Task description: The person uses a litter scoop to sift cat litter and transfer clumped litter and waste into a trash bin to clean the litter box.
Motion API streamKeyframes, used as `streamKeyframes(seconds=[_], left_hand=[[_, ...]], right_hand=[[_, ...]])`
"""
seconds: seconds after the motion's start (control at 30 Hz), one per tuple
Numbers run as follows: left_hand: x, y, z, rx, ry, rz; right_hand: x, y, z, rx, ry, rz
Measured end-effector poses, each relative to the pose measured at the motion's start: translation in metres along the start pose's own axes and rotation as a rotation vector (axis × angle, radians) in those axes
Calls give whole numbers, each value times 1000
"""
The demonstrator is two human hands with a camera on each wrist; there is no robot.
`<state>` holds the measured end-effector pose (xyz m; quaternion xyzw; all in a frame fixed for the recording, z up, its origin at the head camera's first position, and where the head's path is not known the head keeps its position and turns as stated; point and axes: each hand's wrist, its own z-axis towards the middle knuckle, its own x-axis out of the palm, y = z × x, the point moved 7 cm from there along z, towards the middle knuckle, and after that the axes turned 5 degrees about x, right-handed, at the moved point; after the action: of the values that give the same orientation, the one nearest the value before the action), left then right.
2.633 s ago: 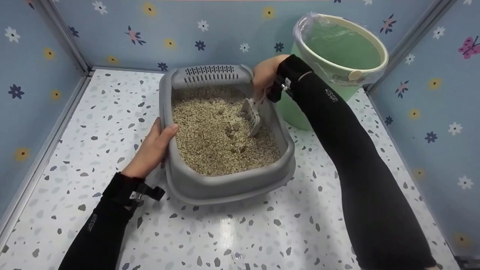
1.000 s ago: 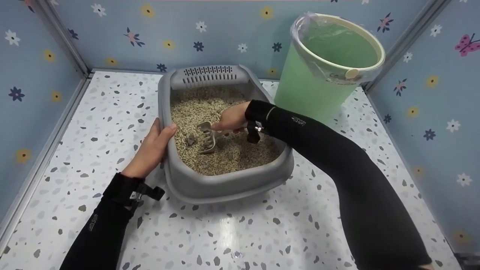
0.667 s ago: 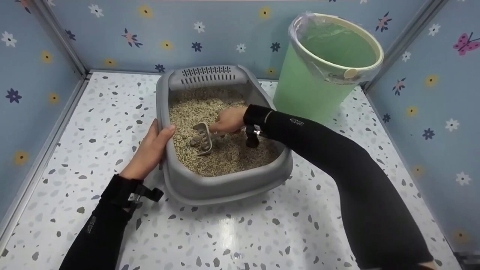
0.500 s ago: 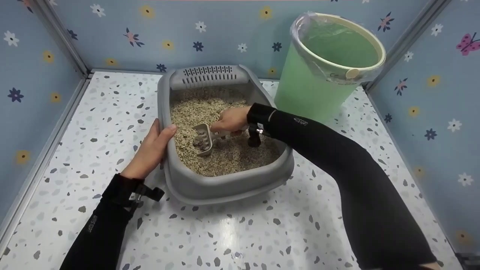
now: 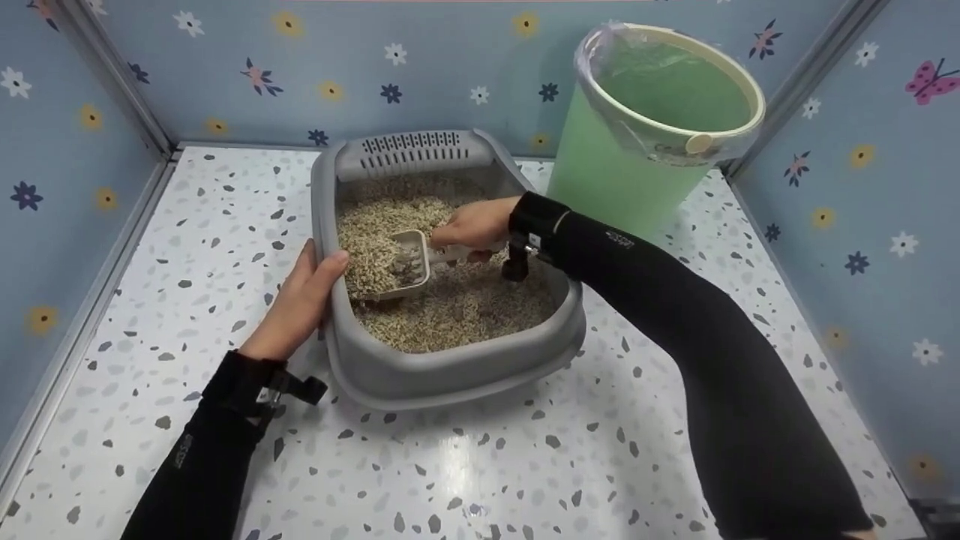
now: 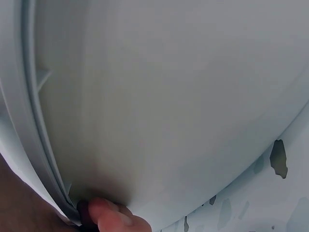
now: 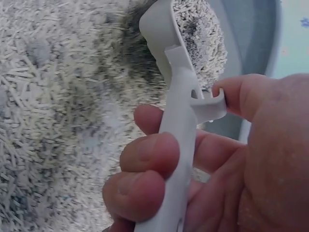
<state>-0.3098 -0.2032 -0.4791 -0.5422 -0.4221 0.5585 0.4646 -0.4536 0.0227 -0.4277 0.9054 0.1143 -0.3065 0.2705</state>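
Observation:
A grey litter box (image 5: 450,375) filled with tan pellet litter (image 5: 442,326) stands on the speckled table. My left hand (image 5: 300,292) grips its left side, thumb over the rim and fingers against the outer wall. In the left wrist view, fingertips (image 6: 116,217) tuck up under the rim. My right hand (image 5: 480,223) holds a pale slotted litter scoop (image 5: 427,262) by its handle, over the litter. Fingers curl round the handle (image 7: 178,145) in the right wrist view, the thumb on a small hook. Pellets and greyish clumps lie in the scoop's head.
A green bin (image 5: 615,165) with a cream rim and a clear plastic liner stands behind the box to the right. Flower-patterned blue panels (image 5: 450,45) enclose the back and both sides of the speckled table (image 5: 450,472).
The right hand has brought the scoop from the box's right side to its left, through the litter and then slightly up, now loaded with pellets. The left hand keeps its place on the rim.

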Motion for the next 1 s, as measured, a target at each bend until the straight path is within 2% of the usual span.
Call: streamKeyframes(seconds=[0.17, 0.33, 0.53, 0.7, 1.0], left_hand=[[0, 0, 0, 8, -6, -5], [0, 0, 0, 12, -12, -8], [-2, 0, -1, -16, -9, -12], [-1, 2, -1, -24, -12, -7], [-1, 0, 0, -4, -10, 1]], right_hand=[[-14, -5, -15, 32, -36, 130], [-31, -5, -38, 10, -109, 228], [-48, -9, -67, -17, -207, 331], [-50, -20, -85, -26, -268, 447], [-44, -45, -115, -6, -360, 485]])
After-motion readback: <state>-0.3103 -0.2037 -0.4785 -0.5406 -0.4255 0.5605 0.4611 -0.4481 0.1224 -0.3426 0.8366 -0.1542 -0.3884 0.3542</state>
